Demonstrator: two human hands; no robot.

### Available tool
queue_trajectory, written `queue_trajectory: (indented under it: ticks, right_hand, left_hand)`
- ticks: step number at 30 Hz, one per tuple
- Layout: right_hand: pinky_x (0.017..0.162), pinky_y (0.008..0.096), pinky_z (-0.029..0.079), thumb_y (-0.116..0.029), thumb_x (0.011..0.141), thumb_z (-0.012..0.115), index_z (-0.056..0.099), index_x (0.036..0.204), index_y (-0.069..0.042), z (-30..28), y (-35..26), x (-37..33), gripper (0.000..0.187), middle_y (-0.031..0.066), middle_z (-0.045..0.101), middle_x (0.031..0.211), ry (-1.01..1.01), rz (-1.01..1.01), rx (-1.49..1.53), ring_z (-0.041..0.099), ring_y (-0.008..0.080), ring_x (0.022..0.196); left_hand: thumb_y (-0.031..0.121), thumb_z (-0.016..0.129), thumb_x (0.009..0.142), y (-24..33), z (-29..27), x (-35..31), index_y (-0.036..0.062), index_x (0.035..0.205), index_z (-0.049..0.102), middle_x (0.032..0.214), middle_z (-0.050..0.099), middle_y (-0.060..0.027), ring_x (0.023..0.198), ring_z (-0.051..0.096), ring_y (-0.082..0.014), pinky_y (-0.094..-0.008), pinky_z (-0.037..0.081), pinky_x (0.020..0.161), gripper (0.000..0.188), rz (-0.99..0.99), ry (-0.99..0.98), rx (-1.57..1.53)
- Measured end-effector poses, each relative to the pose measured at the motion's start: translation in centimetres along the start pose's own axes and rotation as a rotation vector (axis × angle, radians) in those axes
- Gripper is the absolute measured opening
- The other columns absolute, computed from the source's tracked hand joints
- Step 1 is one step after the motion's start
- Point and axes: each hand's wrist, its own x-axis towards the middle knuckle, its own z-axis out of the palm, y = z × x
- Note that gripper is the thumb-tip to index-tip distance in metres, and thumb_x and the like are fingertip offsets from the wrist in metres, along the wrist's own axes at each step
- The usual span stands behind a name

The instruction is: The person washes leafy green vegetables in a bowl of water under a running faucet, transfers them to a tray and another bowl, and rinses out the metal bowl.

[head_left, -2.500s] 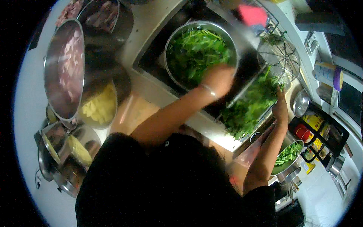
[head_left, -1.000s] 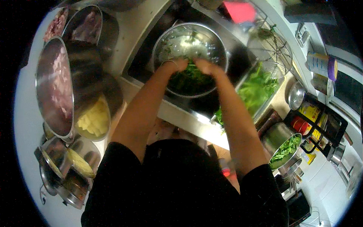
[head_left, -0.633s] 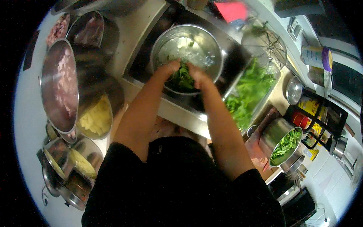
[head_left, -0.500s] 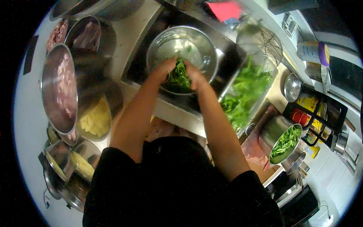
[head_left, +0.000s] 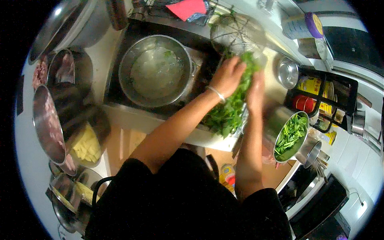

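Note:
Leafy greens [head_left: 230, 114] lie heaped to the right of the stove. My left hand [head_left: 229, 78], with a light band at the wrist, closes on them from the left and above. My right hand [head_left: 255, 90] presses against their right side; motion smears its fingers. Left of my hands, a wide metal pot [head_left: 125, 86] stands on the stove. It contains cloudy liquid, with a small green piece [head_left: 168, 53] floating in it. A round wire strainer [head_left: 236, 34] sits just beyond the greens.
Several metal containers stand at left, among them one of pale cut pieces [head_left: 86, 146] and one of pinkish meat [head_left: 52, 118]. At right are a pot of cut greens [head_left: 294, 134], a small metal bowl [head_left: 287, 73] and a black rack [head_left: 338, 86]. A pink cloth [head_left: 187, 10] lies behind the stove.
Both hands have moved right, from inside the pot to the heap of greens. The greens they held over the pot are gone from them; a small piece floats in the liquid.

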Motion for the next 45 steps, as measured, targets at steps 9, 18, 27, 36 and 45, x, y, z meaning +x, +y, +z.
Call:
queue_trajectory:
  ticks: [9,18,27,36,45]
  right_hand:
    - [0.106,0.0400,0.014,-0.025,0.092,0.031,0.032,0.133,-0.004,1.5,12.4,0.8,0.046,0.0208,0.028,0.137,0.207,-0.180,-0.238,0.020,0.0343,0.130]
    - [0.104,0.0356,0.024,-0.018,0.090,0.041,0.035,0.132,-0.006,-2.7,10.0,2.5,0.044,0.0181,0.034,0.136,-0.127,-0.058,-0.346,0.031,0.0283,0.127]
    - [0.083,0.0350,0.045,-0.001,0.081,0.047,0.056,0.110,-0.004,-4.1,5.3,2.3,0.031,0.0178,0.060,0.104,-0.058,-0.240,-0.675,0.059,0.0296,0.096]
    - [0.075,0.0265,0.047,0.000,0.078,0.058,0.062,0.097,-0.005,8.6,-2.8,1.2,0.019,0.0074,0.063,0.094,-0.128,-0.173,-0.157,0.059,0.0148,0.085]
    - [0.084,0.0413,0.044,-0.020,0.074,0.063,0.060,0.105,-0.008,28.2,2.6,6.4,0.034,0.0202,0.059,0.103,-0.439,-0.188,-0.582,0.057,0.0356,0.093]
  left_hand:
    - [0.013,0.045,0.085,-8.6,5.8,-1.4,0.0132,0.130,0.037,0.145,0.013,-0.0096,0.131,0.013,-0.0404,-0.0520,0.018,0.102,0.047,0.154,-0.187,0.550]
    - [0.008,0.041,0.079,-1.1,5.0,-1.1,0.0173,0.140,0.007,0.145,0.007,-0.0176,0.122,0.029,-0.0475,-0.0513,0.023,0.102,0.071,-0.296,-0.402,0.744]
    - [0.008,0.045,0.078,1.8,2.8,-2.1,0.0014,0.122,0.038,0.116,0.046,-0.0244,0.080,0.060,-0.0365,-0.0443,0.049,0.069,0.046,-0.017,-0.276,0.602]
    - [0.005,0.054,0.070,-9.9,-14.8,-4.6,0.0046,0.093,0.055,0.095,0.056,-0.0183,0.089,0.055,-0.0342,-0.0418,0.044,0.078,0.022,-0.082,0.400,0.403]
    - [0.008,0.056,0.072,-14.5,-24.2,-3.9,0.0039,0.113,0.047,0.115,0.050,-0.0204,0.111,0.046,-0.0339,-0.0424,0.038,0.092,0.042,-0.463,0.398,0.786]
